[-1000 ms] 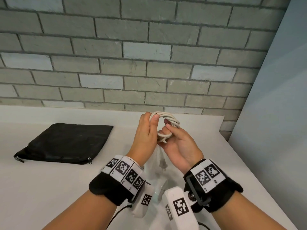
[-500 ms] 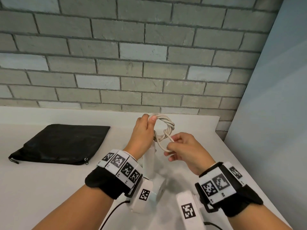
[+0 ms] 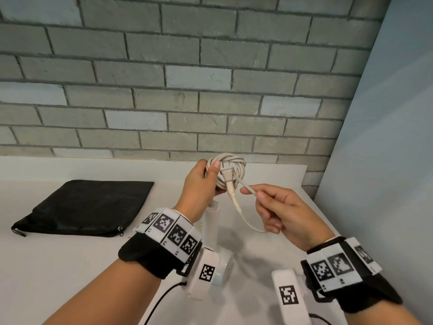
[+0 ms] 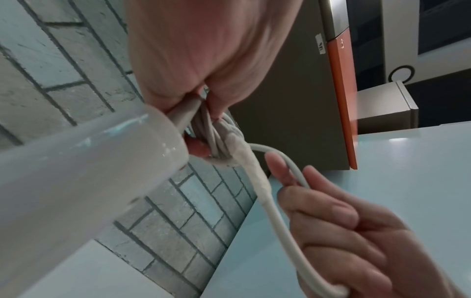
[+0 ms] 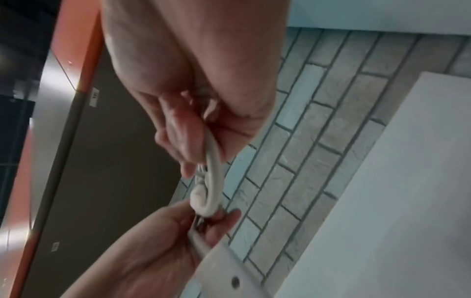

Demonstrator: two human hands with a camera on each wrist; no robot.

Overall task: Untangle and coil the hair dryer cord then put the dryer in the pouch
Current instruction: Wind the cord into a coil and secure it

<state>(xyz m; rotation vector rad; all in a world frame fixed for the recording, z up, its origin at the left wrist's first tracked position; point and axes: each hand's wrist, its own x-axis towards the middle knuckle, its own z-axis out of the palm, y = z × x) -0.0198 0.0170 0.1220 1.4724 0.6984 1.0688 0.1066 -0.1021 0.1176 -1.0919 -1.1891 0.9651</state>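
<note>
You are finishing the coil (image 3: 230,170): left hand (image 3: 199,181) gripping its loops, right hand (image 3: 284,213) pinching the loose tail beside it, which probably needs tucking before pouching.

White table (image 3: 70,266) — black pouch (image 3: 89,207) flat on left side.

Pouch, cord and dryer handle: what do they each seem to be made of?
The pouch looks like thin matte black fabric, creased and lying flat, with a zipper. The cord seems flexible off-white rubber or plastic, bending in smooth loops. The dryer handle appears to be glossy white hard plastic, given its sharp highlights.
</note>
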